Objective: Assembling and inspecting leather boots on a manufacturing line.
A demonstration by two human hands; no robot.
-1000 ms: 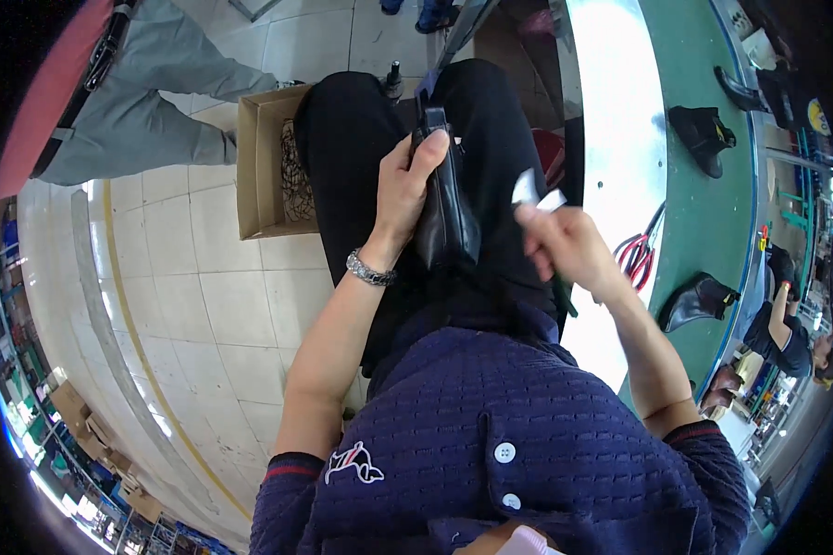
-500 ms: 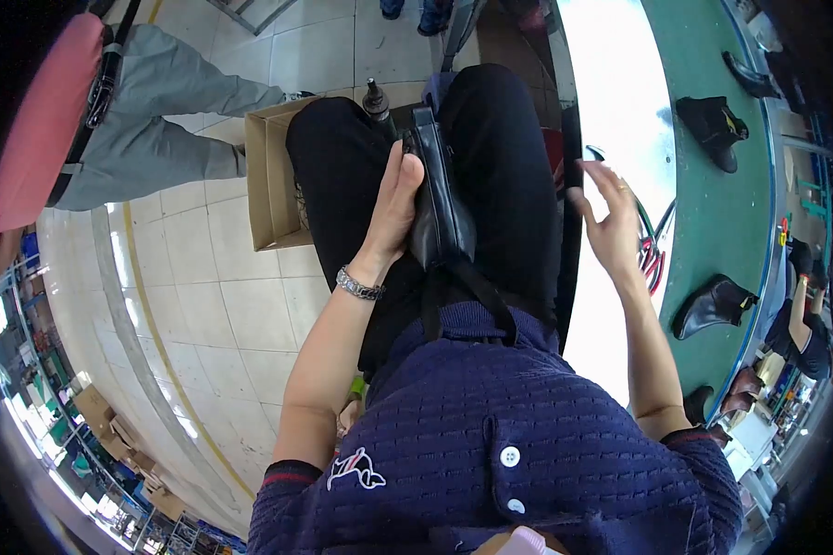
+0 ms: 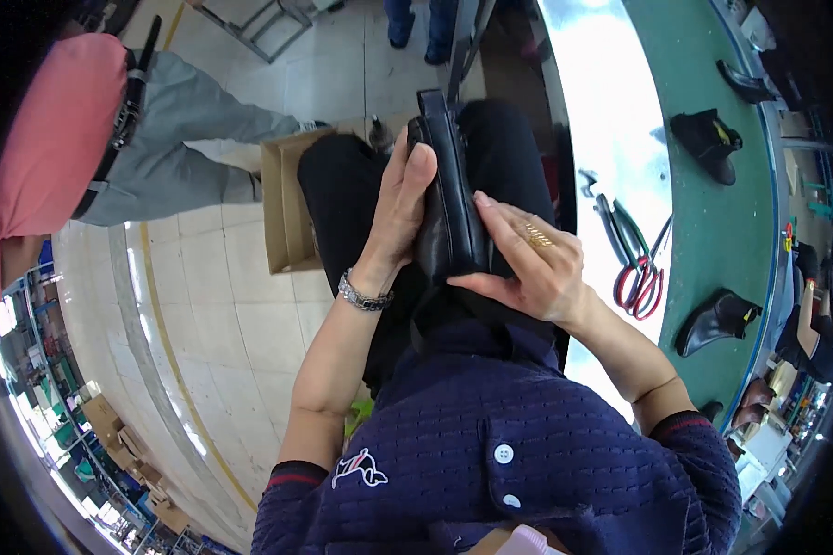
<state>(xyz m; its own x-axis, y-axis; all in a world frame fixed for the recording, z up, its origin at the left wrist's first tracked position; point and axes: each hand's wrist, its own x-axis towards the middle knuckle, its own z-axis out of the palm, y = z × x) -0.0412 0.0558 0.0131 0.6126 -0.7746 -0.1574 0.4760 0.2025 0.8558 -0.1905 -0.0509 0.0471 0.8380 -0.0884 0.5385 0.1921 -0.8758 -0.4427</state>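
A black leather ankle boot (image 3: 452, 199) is held up between my hands above my lap. My left hand (image 3: 400, 199) closes along its left side, the thumb toward the top. My right hand (image 3: 532, 259) grips its right side near the end closest to my body, fingertips on the leather and thumb at that end. The palms hide parts of the boot's sides. To the right of my right hand, scissors with red handles (image 3: 640, 287) and a green-handled tool (image 3: 627, 222) lie on a white bench (image 3: 620, 120).
Beyond the bench, a green conveyor belt (image 3: 685, 222) carries several dark boots (image 3: 720, 322). An open cardboard box (image 3: 282, 208) stands on the floor by my left knee. A person in grey trousers (image 3: 185, 148) stands at the left.
My right hand has come left from over the bench and taken hold of the boot. The tools on the bench now show more fully. My left hand keeps its grip.
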